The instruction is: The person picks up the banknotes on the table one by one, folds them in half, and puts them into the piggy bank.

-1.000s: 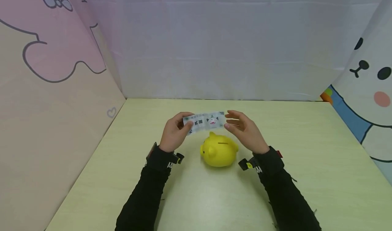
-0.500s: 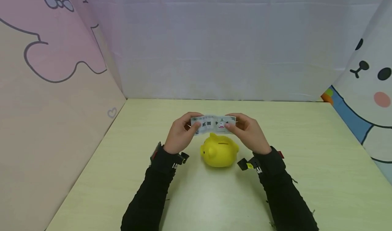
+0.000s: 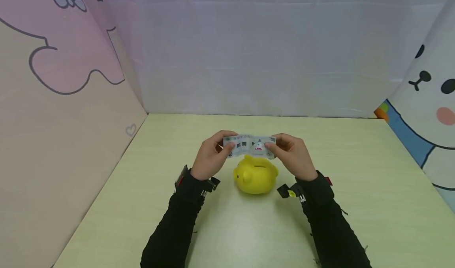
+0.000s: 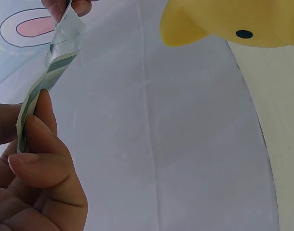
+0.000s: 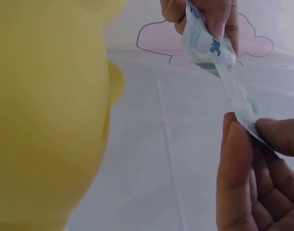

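A pale blue-green play banknote [image 3: 249, 146], printed with a small cartoon face and dark square marks, is stretched between both hands. My left hand [image 3: 209, 157] pinches its left end, thumb in front and fingers behind. At the other end my right hand [image 3: 294, 157] pinches it the same way. Just below the note, a yellow piggy bank [image 3: 255, 176] stands on the table, its head to the left and a dark slot on top. In the left wrist view the banknote [image 4: 53, 72] looks creased and seen nearly edge-on; the right wrist view shows it slightly twisted.
The light wooden table [image 3: 234, 228] runs back to a white curtain [image 3: 263, 62]. Cartoon-printed sheets stand at the sides, a pink and beige one [image 3: 78, 125] on the left. Black sleeves [image 3: 174, 224] with wrist cameras flank the piggy bank.
The right hand has closed its thumb and fingers on the banknote's right end. The left hand and the note have shifted a little right. The piggy bank stays in place.
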`<state>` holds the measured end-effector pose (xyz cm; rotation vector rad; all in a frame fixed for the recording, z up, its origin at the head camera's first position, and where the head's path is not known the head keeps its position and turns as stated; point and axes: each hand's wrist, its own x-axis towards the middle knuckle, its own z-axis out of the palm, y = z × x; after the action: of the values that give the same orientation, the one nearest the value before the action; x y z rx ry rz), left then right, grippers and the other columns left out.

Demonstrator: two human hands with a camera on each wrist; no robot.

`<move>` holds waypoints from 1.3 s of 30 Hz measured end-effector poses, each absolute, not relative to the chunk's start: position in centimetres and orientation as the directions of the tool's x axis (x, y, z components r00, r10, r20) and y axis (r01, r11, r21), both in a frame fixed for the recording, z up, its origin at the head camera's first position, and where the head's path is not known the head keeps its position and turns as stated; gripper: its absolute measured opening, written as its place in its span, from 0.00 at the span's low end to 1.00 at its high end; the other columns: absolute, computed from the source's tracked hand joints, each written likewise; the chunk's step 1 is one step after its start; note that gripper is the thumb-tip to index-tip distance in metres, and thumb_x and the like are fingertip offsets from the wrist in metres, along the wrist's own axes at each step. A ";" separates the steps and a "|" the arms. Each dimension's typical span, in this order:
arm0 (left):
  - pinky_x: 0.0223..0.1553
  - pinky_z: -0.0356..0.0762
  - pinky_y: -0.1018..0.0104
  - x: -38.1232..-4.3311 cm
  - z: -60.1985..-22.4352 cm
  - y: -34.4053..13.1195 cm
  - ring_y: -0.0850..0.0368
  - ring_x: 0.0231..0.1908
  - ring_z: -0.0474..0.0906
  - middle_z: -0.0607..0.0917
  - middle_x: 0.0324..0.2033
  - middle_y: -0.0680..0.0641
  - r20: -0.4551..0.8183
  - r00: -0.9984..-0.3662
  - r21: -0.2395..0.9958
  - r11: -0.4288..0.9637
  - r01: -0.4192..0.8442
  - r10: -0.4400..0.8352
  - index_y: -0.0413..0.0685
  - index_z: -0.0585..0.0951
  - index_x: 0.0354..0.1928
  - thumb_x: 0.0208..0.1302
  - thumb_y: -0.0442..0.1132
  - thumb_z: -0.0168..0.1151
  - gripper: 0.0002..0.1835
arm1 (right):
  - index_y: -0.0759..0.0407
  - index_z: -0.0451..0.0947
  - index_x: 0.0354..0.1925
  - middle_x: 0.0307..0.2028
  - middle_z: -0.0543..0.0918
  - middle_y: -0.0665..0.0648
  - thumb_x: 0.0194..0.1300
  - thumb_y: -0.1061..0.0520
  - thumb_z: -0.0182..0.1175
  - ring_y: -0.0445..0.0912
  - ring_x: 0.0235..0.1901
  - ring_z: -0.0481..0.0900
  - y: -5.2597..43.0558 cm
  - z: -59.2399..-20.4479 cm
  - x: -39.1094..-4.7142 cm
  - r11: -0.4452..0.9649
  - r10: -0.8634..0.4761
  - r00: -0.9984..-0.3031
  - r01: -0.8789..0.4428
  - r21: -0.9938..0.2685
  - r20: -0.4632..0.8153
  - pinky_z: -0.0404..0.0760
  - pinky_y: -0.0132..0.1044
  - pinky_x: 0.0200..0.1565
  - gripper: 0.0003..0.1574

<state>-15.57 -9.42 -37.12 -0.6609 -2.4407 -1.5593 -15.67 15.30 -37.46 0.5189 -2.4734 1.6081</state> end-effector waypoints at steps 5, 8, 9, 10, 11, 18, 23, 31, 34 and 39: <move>0.28 0.67 0.69 -15.4 -37.0 -9.2 0.55 0.24 0.67 0.76 0.28 0.44 0.376 -0.887 0.822 0.346 0.453 0.267 0.45 0.79 0.57 0.71 0.35 0.58 0.15 | 0.67 0.81 0.44 0.35 0.84 0.66 0.68 0.59 0.61 0.38 0.26 0.79 15.3 -37.5 -15.7 0.357 -0.194 -0.935 -0.348 -0.867 0.296 0.82 0.29 0.33 0.11; 0.32 0.69 0.69 -15.4 -37.0 -9.1 0.55 0.27 0.68 0.77 0.29 0.44 0.384 -0.886 0.825 0.334 0.456 0.261 0.44 0.78 0.58 0.70 0.34 0.58 0.16 | 0.67 0.81 0.43 0.34 0.84 0.66 0.68 0.59 0.61 0.39 0.26 0.79 15.3 -37.5 -15.7 0.354 -0.187 -0.937 -0.344 -0.870 0.294 0.81 0.28 0.33 0.11; 0.33 0.70 0.69 -15.4 -37.0 -9.1 0.55 0.28 0.68 0.76 0.29 0.44 0.387 -0.885 0.826 0.330 0.458 0.260 0.44 0.78 0.59 0.70 0.34 0.58 0.16 | 0.67 0.81 0.43 0.34 0.84 0.66 0.68 0.59 0.61 0.39 0.26 0.79 15.3 -37.5 -15.6 0.353 -0.185 -0.938 -0.343 -0.870 0.294 0.81 0.28 0.33 0.11; 0.34 0.70 0.69 -15.4 -37.0 -9.1 0.55 0.29 0.69 0.77 0.29 0.44 0.389 -0.884 0.827 0.324 0.459 0.259 0.44 0.77 0.59 0.70 0.34 0.58 0.17 | 0.67 0.81 0.43 0.34 0.84 0.66 0.69 0.59 0.61 0.38 0.26 0.78 15.3 -37.5 -15.6 0.355 -0.183 -0.937 -0.345 -0.869 0.297 0.81 0.28 0.33 0.11; 0.34 0.70 0.69 -15.4 -37.0 -9.1 0.54 0.29 0.69 0.76 0.29 0.43 0.390 -0.884 0.831 0.314 0.458 0.258 0.43 0.77 0.59 0.70 0.34 0.58 0.17 | 0.68 0.81 0.43 0.34 0.84 0.66 0.69 0.59 0.61 0.38 0.26 0.78 15.2 -37.5 -15.6 0.355 -0.179 -0.937 -0.345 -0.869 0.299 0.81 0.28 0.33 0.11; 0.33 0.68 0.69 -15.6 -37.1 -9.4 0.56 0.28 0.69 0.78 0.30 0.41 0.393 -0.886 0.864 0.232 0.448 0.245 0.42 0.76 0.60 0.73 0.36 0.55 0.17 | 0.69 0.82 0.43 0.34 0.84 0.66 0.68 0.60 0.61 0.38 0.27 0.79 15.4 -37.2 -15.5 0.335 -0.150 -0.939 -0.342 -0.878 0.308 0.82 0.28 0.33 0.11; 0.38 0.78 0.70 -15.9 -37.0 -9.6 0.55 0.34 0.77 0.82 0.40 0.36 0.375 -0.897 0.897 0.151 0.415 0.235 0.39 0.77 0.58 0.76 0.38 0.49 0.16 | 0.69 0.82 0.43 0.33 0.85 0.62 0.68 0.60 0.61 0.37 0.28 0.80 15.5 -36.9 -15.3 0.311 -0.138 -0.939 -0.344 -0.886 0.317 0.83 0.28 0.34 0.12; 0.36 0.81 0.72 -15.9 -36.7 -9.6 0.62 0.35 0.80 0.80 0.47 0.31 0.301 -0.915 0.951 -0.018 0.308 0.270 0.34 0.75 0.58 0.79 0.37 0.43 0.18 | 0.69 0.82 0.43 0.31 0.85 0.51 0.68 0.60 0.61 0.37 0.28 0.80 15.7 -36.7 -15.1 0.296 -0.135 -0.936 -0.350 -0.889 0.324 0.82 0.28 0.34 0.12; 0.36 0.81 0.73 -16.0 -36.8 -9.4 0.61 0.35 0.80 0.80 0.48 0.32 0.255 -0.927 0.966 -0.029 0.258 0.273 0.35 0.75 0.59 0.77 0.35 0.45 0.16 | 0.69 0.82 0.43 0.30 0.84 0.49 0.68 0.60 0.61 0.37 0.28 0.80 15.6 -36.7 -15.0 0.291 -0.136 -0.936 -0.352 -0.890 0.326 0.82 0.27 0.34 0.12; 0.40 0.80 0.72 -16.2 -37.1 -9.0 0.61 0.36 0.81 0.80 0.50 0.38 0.178 -0.941 0.982 0.008 0.188 0.286 0.40 0.76 0.59 0.74 0.36 0.52 0.16 | 0.70 0.82 0.43 0.29 0.83 0.44 0.68 0.61 0.61 0.37 0.28 0.79 15.6 -36.6 -14.9 0.279 -0.145 -0.932 -0.362 -0.889 0.333 0.81 0.26 0.34 0.11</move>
<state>-16.19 -8.97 -37.11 -0.5380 -2.2796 -2.2004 -14.90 15.58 -36.57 0.4733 -2.3567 1.7168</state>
